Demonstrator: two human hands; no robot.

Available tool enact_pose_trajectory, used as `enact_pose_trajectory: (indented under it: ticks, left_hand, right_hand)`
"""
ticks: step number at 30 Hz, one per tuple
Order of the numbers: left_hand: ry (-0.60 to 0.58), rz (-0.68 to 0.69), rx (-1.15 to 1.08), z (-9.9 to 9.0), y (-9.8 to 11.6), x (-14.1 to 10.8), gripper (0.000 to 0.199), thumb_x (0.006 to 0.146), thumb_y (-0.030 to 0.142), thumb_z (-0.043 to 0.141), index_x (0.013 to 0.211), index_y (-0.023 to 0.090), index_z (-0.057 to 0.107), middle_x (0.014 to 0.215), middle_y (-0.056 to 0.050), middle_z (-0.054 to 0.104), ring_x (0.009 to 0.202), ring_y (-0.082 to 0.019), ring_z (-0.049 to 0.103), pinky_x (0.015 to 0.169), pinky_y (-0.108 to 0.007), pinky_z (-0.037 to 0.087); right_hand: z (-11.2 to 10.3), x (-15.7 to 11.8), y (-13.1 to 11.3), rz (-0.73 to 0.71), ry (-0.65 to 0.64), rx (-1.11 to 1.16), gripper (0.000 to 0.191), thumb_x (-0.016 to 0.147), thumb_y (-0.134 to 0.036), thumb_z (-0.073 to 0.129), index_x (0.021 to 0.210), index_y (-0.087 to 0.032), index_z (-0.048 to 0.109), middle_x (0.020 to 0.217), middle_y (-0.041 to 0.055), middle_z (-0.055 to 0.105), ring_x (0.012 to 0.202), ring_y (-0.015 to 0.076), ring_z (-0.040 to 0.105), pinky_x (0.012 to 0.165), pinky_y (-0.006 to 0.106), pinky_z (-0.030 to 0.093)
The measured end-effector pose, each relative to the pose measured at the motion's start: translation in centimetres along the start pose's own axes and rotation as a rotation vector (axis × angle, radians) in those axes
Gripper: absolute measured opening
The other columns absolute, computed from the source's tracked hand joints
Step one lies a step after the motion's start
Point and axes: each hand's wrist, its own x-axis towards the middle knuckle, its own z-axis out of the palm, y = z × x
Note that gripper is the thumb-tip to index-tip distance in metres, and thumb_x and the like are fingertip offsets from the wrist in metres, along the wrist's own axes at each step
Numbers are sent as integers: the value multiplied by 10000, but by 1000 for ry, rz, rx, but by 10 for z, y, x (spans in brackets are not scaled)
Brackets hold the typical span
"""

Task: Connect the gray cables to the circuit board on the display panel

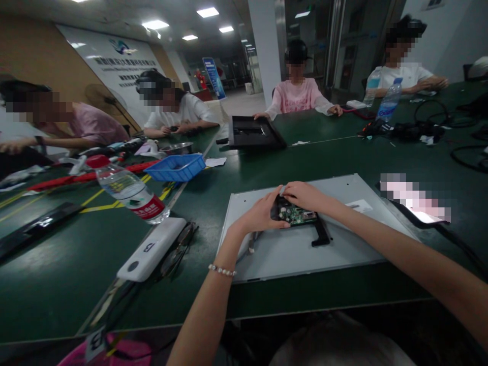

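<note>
A green circuit board (301, 215) in a black bracket (322, 235) lies on a flat light-grey metal panel (282, 262). My left hand (261, 212) spans the board's left end, its thumb on the near edge and its fingers at the far edge. My right hand (305, 195) reaches over the board's far side. Its fingertips are pressed together beside my left fingers, around a small greyish piece too small to name. A thin cable (251, 243) lies on the panel below my left hand.
Left of the panel are a white power bank (152, 249), eyeglasses (179, 249), a tilted water bottle (131, 195) and a blue tray (177, 169). A lit phone (417, 201) lies right. A black frame (255, 133) stands beyond, near a person in pink (297, 96); several other people sit around.
</note>
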Motion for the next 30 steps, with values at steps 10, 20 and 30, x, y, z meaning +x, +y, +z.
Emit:
enact_pose_trajectory:
  ticks: [10,20,30]
  left_hand:
    - [-9,3,24,0,-2,-1,1091,688,568,667,1485,169,38,1496,-185,250,1357,-338,286,1093,-501,271]
    - [-15,-20,31,0,-3,1,1072,694,546,663,1483,156,50,1493,-191,253,1348,-345,298,1087,-498,269]
    - [-34,-26,49,-3,-1,2,1049,702,547,648,1483,171,57,1506,-175,234,1358,-339,282,1090,-483,265]
  right_hand:
    - [-42,-48,29,178,46,49,268,869,-255,487,1015,-159,691,1052,94,675,980,235,612,889,365,450]
    - [-33,-110,59,424,-23,247,298,758,-345,646,1010,-192,690,1014,81,684,859,208,641,763,354,517]
    - [-43,-110,45,516,-70,491,213,764,-334,643,917,-207,718,916,55,718,839,185,656,807,328,516]
